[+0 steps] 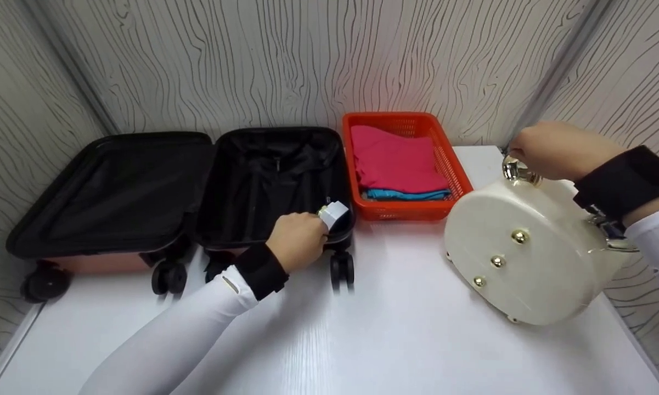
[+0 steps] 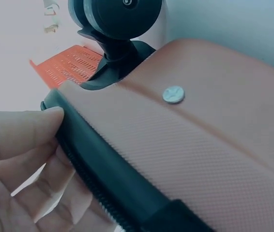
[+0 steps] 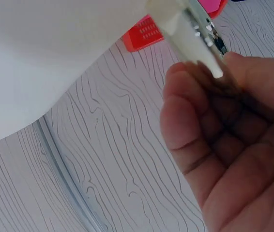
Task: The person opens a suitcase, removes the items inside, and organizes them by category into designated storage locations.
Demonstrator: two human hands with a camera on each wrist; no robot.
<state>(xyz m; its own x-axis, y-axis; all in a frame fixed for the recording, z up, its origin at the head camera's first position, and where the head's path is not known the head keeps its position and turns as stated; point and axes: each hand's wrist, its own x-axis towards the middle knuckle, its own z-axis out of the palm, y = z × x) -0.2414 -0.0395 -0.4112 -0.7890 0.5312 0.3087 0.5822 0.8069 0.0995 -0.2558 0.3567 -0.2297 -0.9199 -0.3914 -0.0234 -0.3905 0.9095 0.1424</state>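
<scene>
An open pink suitcase with black lining lies flat, its two halves side by side: the left half [image 1: 126, 186] and the right half [image 1: 263, 186]. My left hand [image 1: 299, 238] is at the front right corner of the right half. In the left wrist view its thumb presses the black zip rim [image 2: 103, 159], with the fingers curled behind. A small pale piece with a gold end [image 1: 333, 214] shows beside the fingers; its kind cannot be told. My right hand [image 1: 557, 148] grips the gold handle [image 1: 518, 170] of a round cream case [image 1: 527, 252], held tilted.
A red basket [image 1: 461, 181] stands right of the suitcase, holding folded pink cloth [image 1: 400, 159] and blue cloth [image 1: 409, 194]. Black wheels [image 1: 342, 267] stick out at the suitcase's front. Wood-patterned walls [image 1: 285, 60] enclose the white table [image 1: 329, 340].
</scene>
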